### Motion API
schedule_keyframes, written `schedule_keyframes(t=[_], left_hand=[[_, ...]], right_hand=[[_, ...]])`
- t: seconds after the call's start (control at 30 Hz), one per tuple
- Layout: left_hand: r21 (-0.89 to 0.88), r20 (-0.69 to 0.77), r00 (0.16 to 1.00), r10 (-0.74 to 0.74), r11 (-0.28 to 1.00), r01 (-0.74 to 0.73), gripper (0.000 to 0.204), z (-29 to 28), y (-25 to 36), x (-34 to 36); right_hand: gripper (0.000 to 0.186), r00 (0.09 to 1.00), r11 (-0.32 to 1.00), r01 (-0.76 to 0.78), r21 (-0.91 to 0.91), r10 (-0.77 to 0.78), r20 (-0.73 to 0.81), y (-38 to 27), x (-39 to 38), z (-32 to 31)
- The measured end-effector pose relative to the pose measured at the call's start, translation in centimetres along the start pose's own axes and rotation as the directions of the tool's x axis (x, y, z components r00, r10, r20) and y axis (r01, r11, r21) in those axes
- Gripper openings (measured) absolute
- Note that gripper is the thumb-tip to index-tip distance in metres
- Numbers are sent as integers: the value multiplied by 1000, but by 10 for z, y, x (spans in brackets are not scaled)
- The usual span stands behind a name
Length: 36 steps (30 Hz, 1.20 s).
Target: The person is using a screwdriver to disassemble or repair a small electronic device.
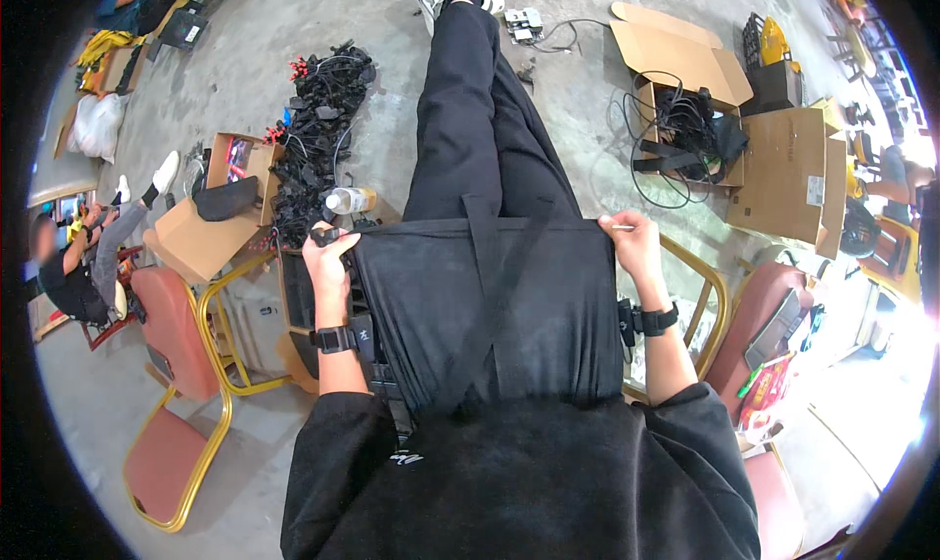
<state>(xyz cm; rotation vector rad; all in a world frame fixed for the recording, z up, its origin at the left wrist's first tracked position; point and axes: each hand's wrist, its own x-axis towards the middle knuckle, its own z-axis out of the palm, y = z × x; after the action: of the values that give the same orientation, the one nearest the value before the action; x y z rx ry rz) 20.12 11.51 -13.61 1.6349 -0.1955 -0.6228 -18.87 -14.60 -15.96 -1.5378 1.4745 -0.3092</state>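
Fabric (558, 301), black, taut | left hand (329, 258), right hand (636, 249): grip pinched closed on upper corners | shirt (548, 482): pale script (406, 457)

Fabric (431, 310) between both grips (327, 266) (638, 252)

The wide black cloth (421, 301) looks matt, finely creased. The curved gold chair frame (724, 301) looks like smooth, glossy metal.

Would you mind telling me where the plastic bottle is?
In the head view, the plastic bottle is left of centre, beside the heap of black gear, beyond the left hand.
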Motion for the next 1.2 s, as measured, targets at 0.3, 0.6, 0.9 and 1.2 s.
schedule_keyframes(t=[0.3, 0.6, 0.9, 1.2], left_hand=[[167, 153, 766, -625, 780, 603, 45, -15, -39, -38], [12, 111, 949, -295, 955, 296, 10, -6, -13, 20], [-270, 279, 948, 153, 960, -76, 12, 86, 145, 34], [-582, 421, 857, 298, 813, 3, 18, 161, 221, -13]], right_hand=[[31, 957, 952, 105, -287, -18, 289, -51, -32, 3], [47, 286, 287, 951, -111, -688, 667, -137, -97, 25], [8, 160, 54, 987, -154, -499, 852, -167, -118, -9], [14, 454, 431, 830, -355, -151, 878, -144, -157, -91]])
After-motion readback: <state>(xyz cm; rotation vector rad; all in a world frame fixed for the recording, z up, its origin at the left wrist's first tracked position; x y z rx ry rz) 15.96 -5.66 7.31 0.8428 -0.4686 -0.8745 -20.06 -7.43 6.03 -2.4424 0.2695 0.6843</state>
